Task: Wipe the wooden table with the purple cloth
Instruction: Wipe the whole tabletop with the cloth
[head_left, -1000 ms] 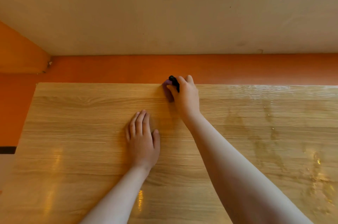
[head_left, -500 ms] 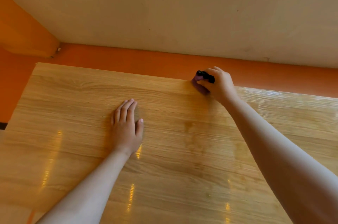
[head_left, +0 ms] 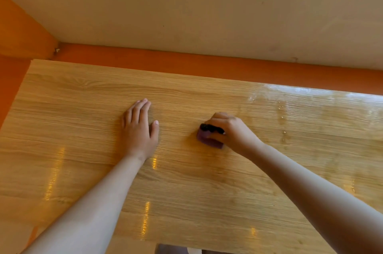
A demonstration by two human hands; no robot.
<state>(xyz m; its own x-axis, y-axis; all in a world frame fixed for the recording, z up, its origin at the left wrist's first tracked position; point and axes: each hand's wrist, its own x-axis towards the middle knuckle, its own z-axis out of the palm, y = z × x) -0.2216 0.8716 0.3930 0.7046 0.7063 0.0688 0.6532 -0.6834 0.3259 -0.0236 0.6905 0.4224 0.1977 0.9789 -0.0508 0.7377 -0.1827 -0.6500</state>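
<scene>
A cream wall (head_left: 207, 4) fills the top of the view. An orange wall (head_left: 18, 31) stands at the far left, and an orange strip (head_left: 186, 62) runs under the cream wall, just behind the far edge of the table. The wooden table (head_left: 83, 98) takes up the rest, and its grain runs from left to right.

Near the middle of the table, the left hand (head_left: 138, 131) lies flat on the wood. Its fingers are straight and close together and point to the far edge. The thumb sticks out to the right. It holds nothing and seems to be there to lean on.

A little to the right is the purple cloth (head_left: 207, 138). It is folded small and sits on the wood, apart from the left hand. Only its left part shows, and the long side of that part slants from far left to near right. A small black thing (head_left: 209, 127) lies along its top; I cannot tell what it is.

The right hand (head_left: 230, 131) is on top of the cloth, with its fingers curled round it and pressing it down. So this is the hand that does the wiping.

Toward the far right corner the table has a wet shine (head_left: 310, 96). The left side looks duller, so I think the cloth goes that way next.
</scene>
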